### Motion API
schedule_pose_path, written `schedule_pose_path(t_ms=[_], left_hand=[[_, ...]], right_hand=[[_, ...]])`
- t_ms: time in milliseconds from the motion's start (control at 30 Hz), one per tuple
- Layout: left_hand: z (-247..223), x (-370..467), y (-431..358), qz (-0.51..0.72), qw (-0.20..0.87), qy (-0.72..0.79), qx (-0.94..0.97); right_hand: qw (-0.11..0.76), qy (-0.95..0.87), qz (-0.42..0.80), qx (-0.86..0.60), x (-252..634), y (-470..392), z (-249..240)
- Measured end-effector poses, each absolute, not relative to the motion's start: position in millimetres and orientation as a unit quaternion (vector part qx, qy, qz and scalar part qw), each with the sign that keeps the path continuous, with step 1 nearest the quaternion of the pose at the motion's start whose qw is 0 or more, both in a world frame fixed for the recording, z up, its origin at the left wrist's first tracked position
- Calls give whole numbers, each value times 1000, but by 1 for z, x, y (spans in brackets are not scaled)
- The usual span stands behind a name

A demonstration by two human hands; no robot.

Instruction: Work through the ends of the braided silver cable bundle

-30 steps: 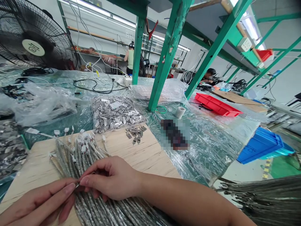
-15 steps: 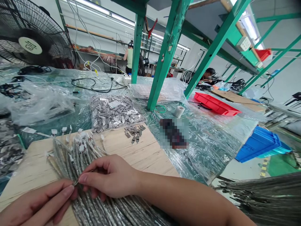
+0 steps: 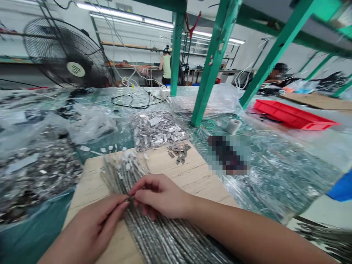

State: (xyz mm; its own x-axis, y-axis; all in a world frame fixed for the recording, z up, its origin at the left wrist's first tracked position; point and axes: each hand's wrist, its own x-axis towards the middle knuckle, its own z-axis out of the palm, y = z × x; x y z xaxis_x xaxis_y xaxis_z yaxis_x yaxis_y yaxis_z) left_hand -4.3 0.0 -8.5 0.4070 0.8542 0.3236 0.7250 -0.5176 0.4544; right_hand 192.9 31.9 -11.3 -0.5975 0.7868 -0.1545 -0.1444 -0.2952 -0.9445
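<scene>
Left hand (image 3: pixel 93 227) and right hand (image 3: pixel 161 196) fingertips pinching one strand, isolating it from silver braided wire bundle (image 3: pixel 154 227) beneath.

From my remote seat, the bundle of braided cables (image 3: pixel 154 227) looks like woven metal, silvery with a dull sheen. Under it, the board (image 3: pixel 189 172) is pale bare wood, matt, with visible grain. At one o'clock from the board, clear plastic sheeting (image 3: pixel 275 172) lies glossy and crinkled. At twelve o'clock, a clear bag of metal clips (image 3: pixel 156 128) glints brightly. The red tray (image 3: pixel 291 117) at two o'clock is smooth plastic. The green posts (image 3: pixel 211 62) show chipped paint.
</scene>
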Motion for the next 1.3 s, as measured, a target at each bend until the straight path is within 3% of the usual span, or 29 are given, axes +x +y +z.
schedule_pose_path(t_ms=[167,700,867,1100,1300], left_hand=[[-6,-11,-4,201,72,462,861],[-1,-10,-6,219,32,446,867],[0,-9,-7,199,72,457,864],[14,1,-8,148,220,497,826],[23,5,-9,157,246,503,813]], right_hand=[[331,-519,719,-322,194,30,-14],[316,-557,689,-338,193,27,-11],[330,-572,670,-340,193,25,-13],[328,-550,688,-342,189,23,-13],[313,-560,695,-325,191,27,-14]])
